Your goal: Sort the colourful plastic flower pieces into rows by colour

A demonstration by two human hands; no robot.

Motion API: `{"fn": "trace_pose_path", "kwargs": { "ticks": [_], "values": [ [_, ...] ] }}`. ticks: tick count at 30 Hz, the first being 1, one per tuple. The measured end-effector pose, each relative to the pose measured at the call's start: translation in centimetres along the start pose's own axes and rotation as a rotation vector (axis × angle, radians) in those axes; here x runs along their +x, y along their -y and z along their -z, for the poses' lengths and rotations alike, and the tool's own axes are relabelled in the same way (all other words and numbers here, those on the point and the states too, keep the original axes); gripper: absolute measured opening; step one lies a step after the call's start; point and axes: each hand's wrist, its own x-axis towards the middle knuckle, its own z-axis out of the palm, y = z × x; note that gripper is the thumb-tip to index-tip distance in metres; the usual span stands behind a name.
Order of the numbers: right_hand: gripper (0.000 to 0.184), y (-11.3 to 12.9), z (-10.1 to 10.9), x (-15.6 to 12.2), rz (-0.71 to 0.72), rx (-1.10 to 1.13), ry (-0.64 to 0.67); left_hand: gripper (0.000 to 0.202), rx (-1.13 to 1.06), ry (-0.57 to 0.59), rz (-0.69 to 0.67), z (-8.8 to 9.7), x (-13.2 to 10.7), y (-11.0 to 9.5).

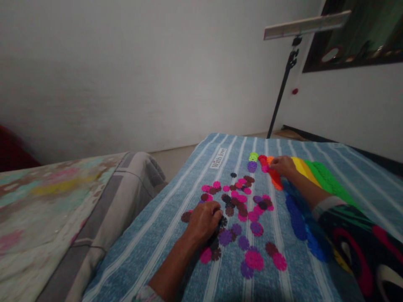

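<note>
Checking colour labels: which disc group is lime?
The small lime group, just beyond the purple group and left of the red discs. The long green row is darker and lies right of the yellow row.

Along the left edge of the cloth-covered table (pixel 151 235), we have an open strip from the far left corner toward the near edge, bordered nearest us by the left arm (pixel 179 256). Scattered discs (pixel 241 199) crowd the middle, with the left hand (pixel 203 219) over their left side. Between them and the blue discs (pixel 295 216) we find a narrow lane. The right arm (pixel 310 189) bars passage from there to the green discs (pixel 325 178); beyond these, open room reaches toward the right edge. Past the far edge stands a dark pole (pixel 279 100).
</note>
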Motion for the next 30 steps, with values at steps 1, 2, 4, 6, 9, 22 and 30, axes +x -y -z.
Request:
{"fn": "trace_pose_path", "kwargs": {
  "ticks": [1,2,4,6,9,22,30],
  "values": [
    [0.015,0.3,-0.3,0.1,0.011,-0.004,0.005,0.02,0.002,0.0,0.002,0.0,0.0,0.0],
    [0.014,0.5,-0.5,0.1,0.02,-0.01,0.01,0.02,0.002,-0.001,0.001,-0.1,0.0,0.1],
    [0.014,1.0,-1.0,0.2,0.037,-0.025,0.022,0.02,-0.003,-0.002,-0.002,-0.1,0.0,0.2],
    [0.014,1.3,-1.2,0.3,0.046,-0.047,0.038,0.02,-0.007,-0.001,-0.003,-0.2,0.0,0.3],
    [0.014,1.5,-1.4,0.1,0.051,-0.086,0.056,0.02,-0.014,-0.012,-0.009,-0.3,0.0,0.3],
    [0.022,3.2,-1.2,-2.0,0.197,-0.149,0.084,0.02,-0.022,-0.025,-0.041,-0.5,0.2,0.7],
    [0.022,5.6,-1.1,-5.4,0.373,-0.097,0.127,0.02,-0.017,-0.04,-0.012,0.3,0.4,1.1]
  ]
}}
